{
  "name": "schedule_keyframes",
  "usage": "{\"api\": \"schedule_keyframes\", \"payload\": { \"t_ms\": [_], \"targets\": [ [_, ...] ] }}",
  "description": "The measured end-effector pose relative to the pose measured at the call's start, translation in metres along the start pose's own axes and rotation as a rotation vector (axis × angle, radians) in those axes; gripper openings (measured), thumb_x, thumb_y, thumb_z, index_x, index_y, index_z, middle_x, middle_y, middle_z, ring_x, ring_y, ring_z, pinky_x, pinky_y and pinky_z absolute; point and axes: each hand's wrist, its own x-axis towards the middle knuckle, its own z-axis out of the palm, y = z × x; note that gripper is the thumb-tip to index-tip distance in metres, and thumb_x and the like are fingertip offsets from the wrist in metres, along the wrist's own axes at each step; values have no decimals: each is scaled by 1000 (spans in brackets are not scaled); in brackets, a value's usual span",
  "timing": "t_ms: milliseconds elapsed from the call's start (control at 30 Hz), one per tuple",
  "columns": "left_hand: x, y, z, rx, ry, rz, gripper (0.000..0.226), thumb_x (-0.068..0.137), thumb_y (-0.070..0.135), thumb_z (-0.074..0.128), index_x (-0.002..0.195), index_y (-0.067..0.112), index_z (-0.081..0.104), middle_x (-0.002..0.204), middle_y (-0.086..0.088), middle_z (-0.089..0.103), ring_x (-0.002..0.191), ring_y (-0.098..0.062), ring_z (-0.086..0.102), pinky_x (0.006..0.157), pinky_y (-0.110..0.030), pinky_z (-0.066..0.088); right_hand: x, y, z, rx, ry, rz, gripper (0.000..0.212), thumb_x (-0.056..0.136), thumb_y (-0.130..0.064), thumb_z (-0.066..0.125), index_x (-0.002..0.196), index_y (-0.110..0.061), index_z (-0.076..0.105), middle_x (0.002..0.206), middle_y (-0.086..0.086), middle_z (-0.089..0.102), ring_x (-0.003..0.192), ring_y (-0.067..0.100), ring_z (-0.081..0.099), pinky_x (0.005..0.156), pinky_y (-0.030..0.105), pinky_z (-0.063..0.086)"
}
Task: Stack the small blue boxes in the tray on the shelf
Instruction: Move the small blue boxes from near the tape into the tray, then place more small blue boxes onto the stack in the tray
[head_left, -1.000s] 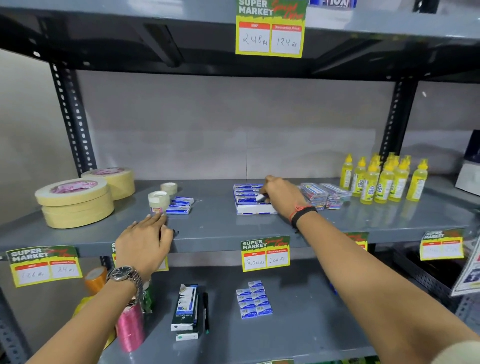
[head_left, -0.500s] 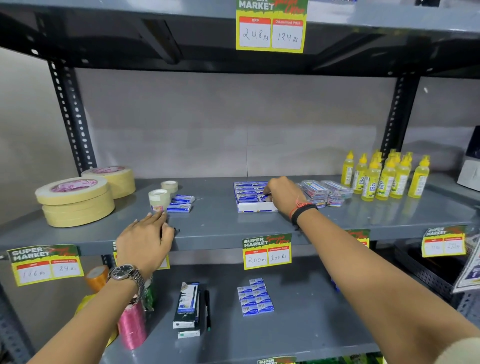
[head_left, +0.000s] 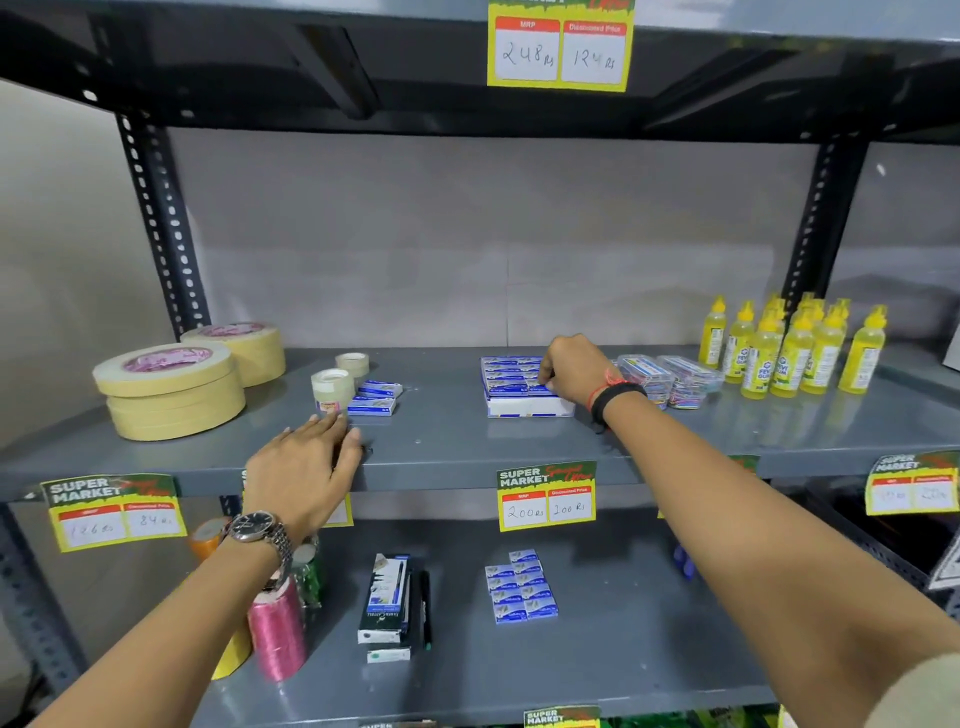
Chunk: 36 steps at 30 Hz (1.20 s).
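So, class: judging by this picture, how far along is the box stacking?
Done: rows of small blue boxes already fill the tray. In hand: the right hand is setting one at the tray's right side. Left: two loose blue boxes beside the tape rolls.

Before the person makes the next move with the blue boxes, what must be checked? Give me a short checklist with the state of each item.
1. Right hand at the tray: ok.
2. Fingertips on a small blue box at the tray's front right: ok; firm grip: cannot tell.
3. Boxes in tray lying in neat rows: ok.
4. Left hand flat on the shelf edge, holding nothing: ok.
5. Loose blue boxes beside the tape rolls not yet in tray: not ok.
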Motion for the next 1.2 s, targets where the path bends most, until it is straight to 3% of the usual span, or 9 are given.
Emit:
{"api": "schedule_keyframes", "payload": {
  "t_ms": [167, 333, 533, 800, 900, 1033, 1133, 1200],
  "targets": [
    [-3, -16, -5, 22, -9, 13, 61, 89, 53, 17, 117, 21, 61, 128, -2, 60, 123, -21, 50, 98, -42, 42, 3, -45, 7, 141, 106, -117, 28, 82, 1, 55, 104, -6, 71, 110, 17, 71, 105, 32, 64, 95, 35, 51],
    [-9, -30, -5, 30, -21, 13, 63, 89, 51, 15, 123, 18, 57, 131, -5, 57, 124, -21, 49, 103, -40, 37, 3, -103, 28, 281, -80, -283, 30, 84, -14, 65, 112, -3, 67, 117, 14, 70, 109, 24, 64, 95, 26, 46],
    [-12, -28, -7, -6, -7, 15, 60, 90, 44, 17, 123, 15, 57, 129, -7, 58, 122, -22, 51, 104, -39, 35, 13, -142, 58, 295, -193, -311, 42, 83, -19, 66, 122, -5, 60, 127, 15, 64, 117, 27, 58, 101, 32, 44],
    [-13, -29, -7, -7, 0, 8, 59, 90, 43, 18, 123, 14, 58, 128, -7, 59, 121, -22, 52, 103, -38, 36, 19, -149, 72, 289, -186, -252, 33, 86, -14, 65, 117, -4, 57, 121, 20, 62, 110, 34, 58, 91, 37, 47],
    [-12, -29, -6, -1, -14, 11, 63, 89, 45, 15, 126, 14, 55, 132, -7, 56, 125, -21, 48, 106, -38, 33, 17, -137, 58, 300, -110, -233, 35, 86, -15, 63, 118, -5, 51, 119, 21, 62, 109, 36, 58, 91, 39, 49],
    [-9, -16, -2, -28, -10, 40, 62, 89, 46, 15, 126, 15, 54, 133, -6, 55, 127, -18, 46, 105, -38, 34, 16, -103, 28, 227, 46, -85, 37, 91, -18, 53, 126, -9, 47, 120, 19, 62, 110, 36, 57, 88, 36, 47],
    [-7, 7, 1, -60, -21, 92, 60, 89, 47, 16, 125, 19, 55, 134, -2, 55, 127, -16, 46, 104, -37, 35, 15, -71, 7, 213, 53, 52, 44, 90, -16, 50, 133, -13, 43, 124, 21, 59, 116, 36, 54, 94, 36, 44],
    [-5, 22, 3, -85, -23, 124, 58, 89, 46, 17, 123, 20, 56, 134, -1, 55, 127, -16, 46, 103, -38, 37, 11, -51, -2, 213, 48, 130, 41, 89, -18, 51, 130, -13, 49, 126, 20, 60, 118, 35, 54, 97, 36, 44]
  ]
}}
